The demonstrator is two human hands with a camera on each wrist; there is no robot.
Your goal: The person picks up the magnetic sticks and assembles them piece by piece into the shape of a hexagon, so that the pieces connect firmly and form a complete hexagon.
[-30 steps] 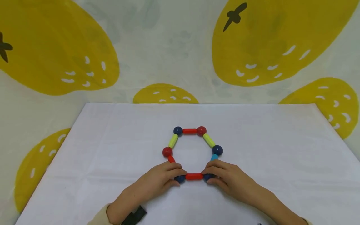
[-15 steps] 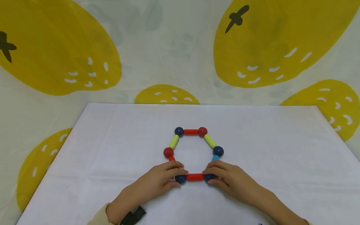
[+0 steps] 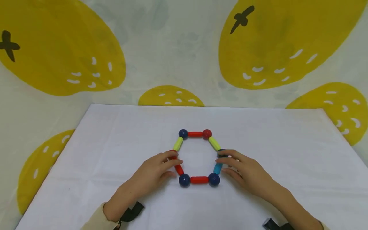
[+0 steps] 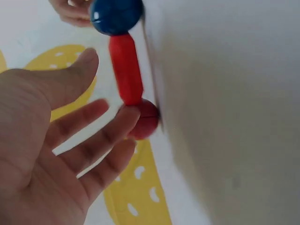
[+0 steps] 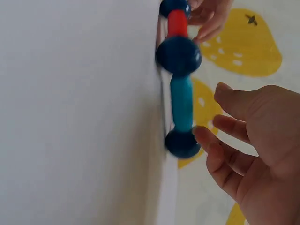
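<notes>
A six-sided ring of balls and short rods lies on the white table. Its front side is a red rod (image 3: 199,180) between two dark blue balls. My left hand (image 3: 156,167), fingers spread, is beside the left red rod (image 3: 179,169). Its fingertips reach the left red ball (image 4: 149,119), which they partly cover, while the thumb stands apart. Across the ring, my right hand (image 3: 248,171) is next to the light blue rod (image 5: 182,101). One fingertip lies right at the right dark blue ball (image 5: 182,144), the other fingers loosely bent.
The ring's far side has a red rod (image 3: 195,134) with a dark blue ball (image 3: 183,134) and a red ball (image 3: 207,134) at its ends. Yellow-green rods slant down from both. A cloth (image 3: 172,48) with yellow fruit shapes hangs behind the table (image 3: 100,143).
Both hands have let go of the front dark blue balls and slid away from me along the ring's sides to the middle balls. The ring's shape looks the same.
</notes>
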